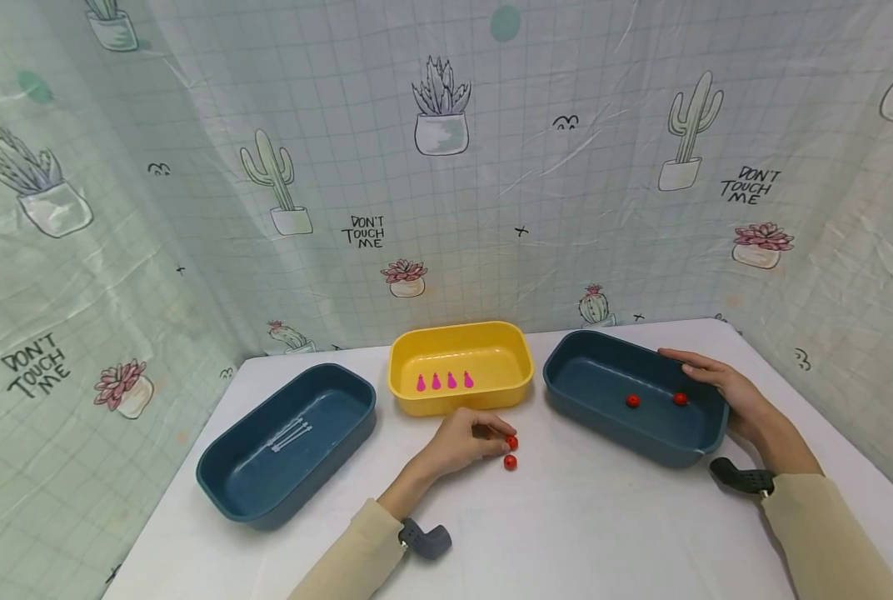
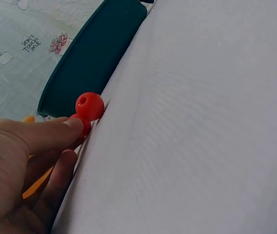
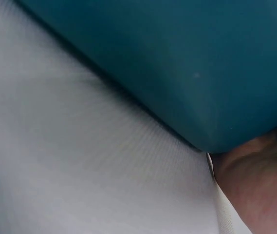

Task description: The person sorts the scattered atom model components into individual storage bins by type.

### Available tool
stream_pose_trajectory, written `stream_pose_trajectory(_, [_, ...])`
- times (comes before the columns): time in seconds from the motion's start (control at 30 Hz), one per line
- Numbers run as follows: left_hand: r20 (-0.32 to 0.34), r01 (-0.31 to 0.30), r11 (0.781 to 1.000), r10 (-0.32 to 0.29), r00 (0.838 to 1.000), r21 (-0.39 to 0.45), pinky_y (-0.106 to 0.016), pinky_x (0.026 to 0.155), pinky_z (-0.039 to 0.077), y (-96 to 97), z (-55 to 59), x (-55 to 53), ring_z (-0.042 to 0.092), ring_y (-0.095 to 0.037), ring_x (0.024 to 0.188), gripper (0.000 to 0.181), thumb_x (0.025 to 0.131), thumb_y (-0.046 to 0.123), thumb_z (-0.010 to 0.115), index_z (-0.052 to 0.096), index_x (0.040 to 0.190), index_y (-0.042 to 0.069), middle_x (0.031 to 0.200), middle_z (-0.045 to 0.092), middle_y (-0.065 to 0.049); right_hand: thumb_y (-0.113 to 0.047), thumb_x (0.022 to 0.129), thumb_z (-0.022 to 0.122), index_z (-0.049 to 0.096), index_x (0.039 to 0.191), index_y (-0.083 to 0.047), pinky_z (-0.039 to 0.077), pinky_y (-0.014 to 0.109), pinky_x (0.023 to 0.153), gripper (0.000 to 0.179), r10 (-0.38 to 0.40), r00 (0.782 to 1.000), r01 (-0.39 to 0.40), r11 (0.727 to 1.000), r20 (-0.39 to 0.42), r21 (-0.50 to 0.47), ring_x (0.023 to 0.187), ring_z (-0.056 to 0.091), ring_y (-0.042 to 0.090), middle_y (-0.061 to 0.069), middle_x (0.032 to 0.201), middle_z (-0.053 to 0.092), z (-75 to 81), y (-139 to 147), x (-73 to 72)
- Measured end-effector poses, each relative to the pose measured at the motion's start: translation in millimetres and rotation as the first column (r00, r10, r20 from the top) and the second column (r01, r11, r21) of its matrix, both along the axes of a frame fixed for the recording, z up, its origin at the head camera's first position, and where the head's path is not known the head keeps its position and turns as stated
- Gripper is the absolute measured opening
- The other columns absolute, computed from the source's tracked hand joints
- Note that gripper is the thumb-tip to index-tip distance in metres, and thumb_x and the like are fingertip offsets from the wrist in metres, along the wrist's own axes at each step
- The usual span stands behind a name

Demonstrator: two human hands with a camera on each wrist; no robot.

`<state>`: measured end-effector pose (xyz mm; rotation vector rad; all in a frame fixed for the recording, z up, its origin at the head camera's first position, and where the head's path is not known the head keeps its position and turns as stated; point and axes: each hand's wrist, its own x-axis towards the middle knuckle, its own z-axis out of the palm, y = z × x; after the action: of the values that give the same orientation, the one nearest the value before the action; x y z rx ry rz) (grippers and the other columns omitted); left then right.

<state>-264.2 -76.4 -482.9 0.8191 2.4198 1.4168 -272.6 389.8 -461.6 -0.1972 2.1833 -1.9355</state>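
In the head view my left hand (image 1: 465,439) is low over the white table, in front of the yellow bin (image 1: 457,407). Thumb and fingers pinch a red bead (image 1: 511,442). Right beside it is a second red bead (image 1: 510,462); the left wrist view shows the hole in this bead (image 2: 89,106), which overlaps the pinched one (image 2: 82,127). My right hand (image 1: 739,396) rests at the right end of the right blue bin (image 1: 611,427), fingers stretched along its rim. Inside that bin lie two red beads, one left (image 1: 632,401) and one right (image 1: 680,399).
Several pink pear-shaped pieces (image 1: 451,381) stand in a row inside the yellow bin. At the left, another blue bin (image 1: 244,500) contains thin pale sticks (image 1: 291,435). A patterned curtain (image 1: 491,208) hangs behind the table (image 1: 566,533).
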Motion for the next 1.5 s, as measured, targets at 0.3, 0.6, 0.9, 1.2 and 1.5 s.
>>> stream_pose_trajectory(0.3, [-0.033,0.006,1.0,-0.007,0.999,-0.012,-0.018,0.074,0.052,0.0,-0.8,-1.4,0.062,-0.004,0.085,0.019,0.09,0.015,0.079,0.082,0.108,0.02,0.101,0.079,0.007,-0.033,0.111,0.044,0.038,0.161,-0.022,0.051,0.011,0.091,0.052,0.007,1.0,-0.006,1.0,-0.018,0.017,0.113,0.049,-0.018,-0.04,0.13,0.053,0.7,0.3,-1.9])
stream_pose_trajectory(0.6, [-0.062,0.027,0.999,-0.029,0.998,-0.02,-0.018,0.079,0.052,-1.0,-1.8,-2.9,0.062,-0.002,0.089,0.018,0.09,0.016,0.079,0.082,0.108,0.019,0.102,0.079,0.007,-0.029,0.111,0.044,0.04,0.16,-0.02,0.051,0.011,0.091,0.05,0.017,1.0,-0.018,1.0,-0.025,-0.024,0.113,0.051,-0.019,-0.04,0.13,0.056,-0.2,0.5,-1.8])
stream_pose_trajectory(0.9, [-0.04,0.012,1.0,-0.012,0.999,-0.003,-0.018,0.079,0.052,-0.7,-2.1,-3.5,0.063,-0.005,0.089,0.017,0.092,0.021,0.079,0.082,0.109,0.023,0.101,0.079,0.008,-0.029,0.111,0.044,0.039,0.161,-0.021,0.053,0.012,0.091,0.05,0.018,1.0,-0.018,1.0,-0.017,-0.025,0.113,0.052,-0.018,-0.04,0.129,0.056,-0.5,1.9,-1.7])
stream_pose_trajectory(1.2, [0.025,0.002,0.999,-0.004,1.0,0.047,-0.017,0.067,0.052,-0.8,-1.8,-3.1,0.061,-0.007,0.081,0.017,0.092,0.02,0.078,0.081,0.109,0.022,0.101,0.079,0.004,-0.029,0.112,0.043,0.039,0.161,-0.021,0.053,0.013,0.09,0.05,0.026,0.999,-0.026,0.999,-0.024,-0.018,0.113,0.052,-0.018,-0.04,0.129,0.055,-1.4,2.3,-2.6])
stream_pose_trajectory(1.5, [0.126,0.006,0.992,-0.022,0.992,0.127,-0.019,0.067,0.054,-1.0,-1.3,-3.3,0.063,-0.009,0.08,0.021,0.094,0.016,0.075,0.08,0.114,0.019,0.106,0.08,-0.002,-0.032,0.111,0.044,0.038,0.161,-0.022,0.055,0.016,0.09,0.051,0.014,1.0,-0.014,1.0,-0.018,0.006,0.113,0.052,-0.017,-0.039,0.13,0.052,-2.6,2.5,-1.0])
